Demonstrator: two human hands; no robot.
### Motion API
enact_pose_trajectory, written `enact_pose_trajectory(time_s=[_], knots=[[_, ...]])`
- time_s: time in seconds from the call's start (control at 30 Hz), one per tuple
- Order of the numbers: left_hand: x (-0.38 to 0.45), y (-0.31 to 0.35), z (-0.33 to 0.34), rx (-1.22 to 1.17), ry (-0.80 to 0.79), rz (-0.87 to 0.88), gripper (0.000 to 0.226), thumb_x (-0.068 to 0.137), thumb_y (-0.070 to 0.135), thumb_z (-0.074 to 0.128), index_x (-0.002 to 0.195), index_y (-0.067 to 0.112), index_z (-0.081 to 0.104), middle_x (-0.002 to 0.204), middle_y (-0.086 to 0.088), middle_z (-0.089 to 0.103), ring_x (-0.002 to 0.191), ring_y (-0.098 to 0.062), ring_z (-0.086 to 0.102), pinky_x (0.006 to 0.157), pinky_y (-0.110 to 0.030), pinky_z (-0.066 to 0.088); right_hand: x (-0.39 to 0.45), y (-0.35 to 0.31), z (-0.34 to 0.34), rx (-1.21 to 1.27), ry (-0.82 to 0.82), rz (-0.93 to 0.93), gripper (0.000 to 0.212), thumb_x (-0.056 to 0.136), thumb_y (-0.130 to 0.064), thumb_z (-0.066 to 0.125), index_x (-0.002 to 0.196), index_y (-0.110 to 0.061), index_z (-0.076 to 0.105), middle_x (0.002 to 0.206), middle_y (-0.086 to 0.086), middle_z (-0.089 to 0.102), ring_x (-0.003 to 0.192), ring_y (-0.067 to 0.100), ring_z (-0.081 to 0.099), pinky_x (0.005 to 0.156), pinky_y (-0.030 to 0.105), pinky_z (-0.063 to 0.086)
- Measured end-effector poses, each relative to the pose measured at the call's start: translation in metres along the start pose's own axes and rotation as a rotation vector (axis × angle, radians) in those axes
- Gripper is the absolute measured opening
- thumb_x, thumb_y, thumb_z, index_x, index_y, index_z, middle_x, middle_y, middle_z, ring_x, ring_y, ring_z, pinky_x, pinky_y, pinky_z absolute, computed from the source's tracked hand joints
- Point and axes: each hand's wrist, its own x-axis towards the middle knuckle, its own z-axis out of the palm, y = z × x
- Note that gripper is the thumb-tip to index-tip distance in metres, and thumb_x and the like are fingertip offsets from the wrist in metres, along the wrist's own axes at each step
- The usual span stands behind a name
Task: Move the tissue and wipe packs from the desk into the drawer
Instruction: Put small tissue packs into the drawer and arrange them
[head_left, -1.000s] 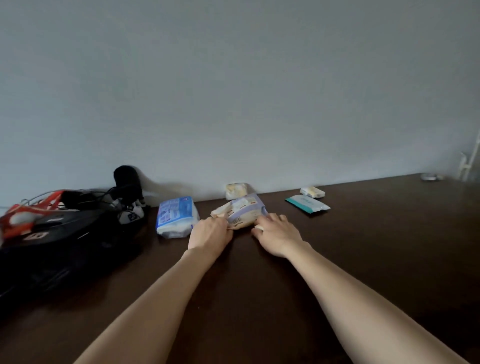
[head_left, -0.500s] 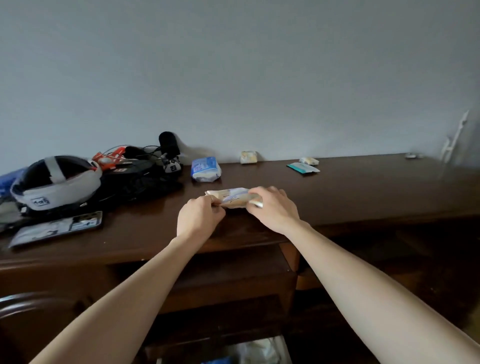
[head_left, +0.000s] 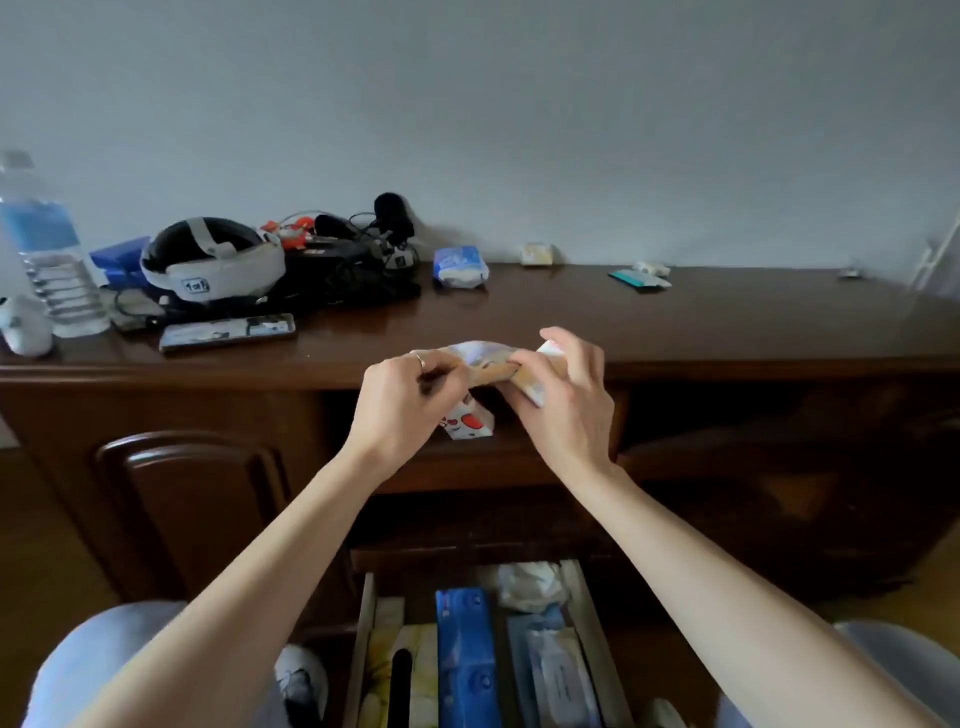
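moved: tissue pack (head_left: 488, 358) now lifted off desk (head_left: 675, 322), above open drawer (head_left: 584, 623) | left hand (head_left: 405, 405) and right hand (head_left: 566, 400) each pinching one end, pack between them

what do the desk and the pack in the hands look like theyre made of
Desk: dark brown wood or wood veneer, glossy varnish; its top reflects light. Pack, held by both the left hand and right hand: probably thin soft plastic film, since it crumples and shines.
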Motion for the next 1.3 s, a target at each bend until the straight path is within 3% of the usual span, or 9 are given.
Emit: enact_pose_trajectory(time_s=[0.17,0.37,0.43,0.57,0.67,0.73,0.87,1.03,1.3], knots=[[-0.051,-0.032,0.009,-0.053,-0.222,-0.093,0.013,0.094,0.024,0.065,0.094,0.019,0.077,0.081,0.010,0.075,0.074,0.000,0.070,0.062,-0.012,0.050,-0.083,0.010,0.008,-0.017,-0.061,-0.078,0.025,0.091,-0.038,0.073,0.112,-0.024,0.071,0.133,0.004,0.054,0.127,0.029,0.046,0.057,0.031,0.052],[-0.112,-0.109,0.079,0.016,-0.467,-0.349,0.016,0.097,0.030,0.062,0.102,0.021,0.075,0.088,0.006,0.075,0.079,-0.008,0.071,0.073,-0.040,0.062,-0.210,0.042,0.035,0.084,-0.539,-0.002,0.030,0.091,-0.052,0.066,0.103,-0.027,0.076,0.131,-0.003,0.053,0.125,0.024,0.047,0.071,0.034,0.058],[-0.129,-0.134,0.101,-0.064,-0.425,-0.474,0.018,0.098,0.030,0.063,0.108,0.024,0.076,0.091,0.008,0.075,0.081,-0.007,0.072,0.074,-0.033,0.061,-0.242,0.059,0.048,0.069,-0.681,0.098,0.031,0.090,-0.056,0.064,0.103,-0.031,0.078,0.126,-0.010,0.054,0.121,0.019,0.046,0.077,0.035,0.057],[-0.162,-0.184,0.130,-0.117,-0.239,-0.810,0.020,0.098,0.023,0.062,0.116,0.023,0.071,0.091,0.005,0.068,0.080,-0.010,0.069,0.063,-0.018,0.048,-0.295,0.103,0.067,0.035,-1.015,0.562,0.031,0.087,-0.061,0.066,0.093,-0.033,0.077,0.120,-0.011,0.060,0.119,0.017,0.048,0.088,0.035,0.044],[-0.197,-0.215,0.154,-0.145,-0.173,-1.091,0.011,0.098,0.024,0.061,0.096,0.024,0.072,0.088,0.007,0.069,0.075,-0.002,0.064,0.053,-0.011,0.045,-0.319,0.122,0.069,-0.061,-1.092,0.750,0.030,0.088,-0.058,0.066,0.090,-0.030,0.077,0.116,-0.001,0.064,0.121,0.028,0.052,0.084,0.041,0.037],[-0.215,-0.229,0.173,-0.184,-0.203,-1.202,0.014,0.097,0.025,0.061,0.097,0.016,0.072,0.088,-0.003,0.071,0.076,-0.011,0.067,0.059,-0.019,0.051,-0.327,0.126,0.073,-0.186,-1.119,0.757,0.036,0.089,-0.055,0.066,0.104,-0.024,0.079,0.121,0.003,0.061,0.122,0.032,0.046,0.080,0.040,0.036],[-0.233,-0.240,0.205,-0.209,-0.449,-1.116,0.021,0.098,0.035,0.062,0.107,0.019,0.072,0.101,0.004,0.071,0.092,-0.010,0.065,0.077,-0.026,0.052,-0.329,0.119,0.087,-0.330,-1.267,0.697,0.041,0.093,-0.054,0.062,0.112,-0.021,0.076,0.134,0.008,0.049,0.127,0.034,0.039,0.077,0.036,0.035],[-0.244,-0.248,0.224,-0.163,-0.553,-1.052,0.015,0.098,0.039,0.060,0.102,0.029,0.070,0.102,0.007,0.070,0.089,-0.006,0.066,0.072,-0.024,0.054,-0.328,0.117,0.088,-0.704,-1.381,0.464,0.039,0.097,-0.036,0.067,0.131,-0.017,0.066,0.149,0.012,0.040,0.132,0.036,0.037,0.087,0.032,0.048],[-0.251,-0.253,0.230,-0.095,-0.565,-1.020,0.015,0.099,0.041,0.058,0.106,0.030,0.066,0.099,0.006,0.069,0.083,-0.008,0.069,0.068,-0.027,0.058,-0.330,0.106,0.098,-0.456,-1.305,0.233,0.037,0.093,-0.031,0.067,0.129,-0.025,0.064,0.143,0.004,0.049,0.129,0.031,0.040,0.085,0.034,0.054]])
